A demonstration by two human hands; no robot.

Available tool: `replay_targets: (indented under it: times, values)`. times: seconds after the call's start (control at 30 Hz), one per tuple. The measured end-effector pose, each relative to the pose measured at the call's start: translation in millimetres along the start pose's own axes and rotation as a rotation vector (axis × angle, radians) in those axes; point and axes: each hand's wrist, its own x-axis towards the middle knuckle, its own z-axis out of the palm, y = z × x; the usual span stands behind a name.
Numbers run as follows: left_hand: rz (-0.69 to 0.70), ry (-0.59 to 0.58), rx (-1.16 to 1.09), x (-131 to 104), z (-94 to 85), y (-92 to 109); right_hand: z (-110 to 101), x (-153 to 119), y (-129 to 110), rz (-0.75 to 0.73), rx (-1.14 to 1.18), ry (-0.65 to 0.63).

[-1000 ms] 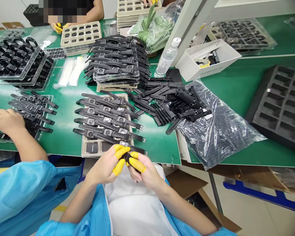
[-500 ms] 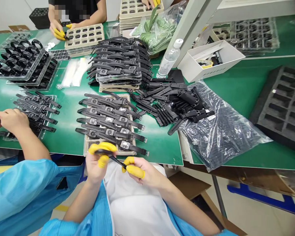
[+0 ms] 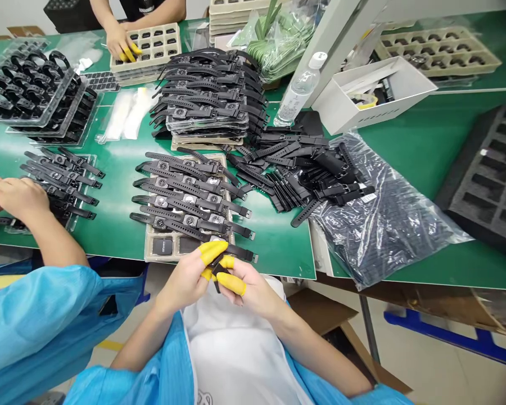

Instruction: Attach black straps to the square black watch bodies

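My left hand [image 3: 194, 273] and my right hand [image 3: 244, 281], with yellow finger covers, meet in front of my chest. Both grip one small black watch part [image 3: 219, 269], mostly hidden by the fingers. Just beyond them a beige tray [image 3: 152, 256] bears rows of black watches [image 3: 189, 199] with straps laid crosswise. In its front row a dark square piece [image 3: 162, 246] shows in a compartment. A heap of loose black straps [image 3: 278, 154] lies right of the tray.
Stacked watch trays [image 3: 211, 132] stand behind. A bottle [image 3: 297, 93], a white box [image 3: 375, 112], a plastic bag [image 3: 383, 225] and a black foam tray [image 3: 484, 180] are rightward. Left, a co-worker's hand [image 3: 21, 197] touches watches; another person's hand [image 3: 122, 42] is over a far tray.
My left hand has moved right, up against my right hand, and the black strap between them is now mostly covered by fingers. The far person's hand has shifted over the tray.
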Motion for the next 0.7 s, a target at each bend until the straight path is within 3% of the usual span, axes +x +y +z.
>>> replay_targets:
  times: [0.13, 0.43, 0.57, 0.7]
  values:
    - [0.045, -0.039, 0.037, -1.2, -0.8, -1.5, -4.2, -1.3, 7.0, 0.009, 0.045, 0.031]
    - [0.071, -0.01, 0.055, 2.4, 1.1, 4.2, 0.5, 1.0, 8.7, 0.027, 0.289, 0.119]
    - [0.067, -0.088, 0.039, 6.6, -4.6, 13.8, -3.4, -0.7, 5.8, 0.056, 0.308, 0.152]
    - [0.091, -0.112, 0.22, 9.0, -8.6, 22.1, -9.0, -2.6, 5.6, 0.1, 0.269, 0.126]
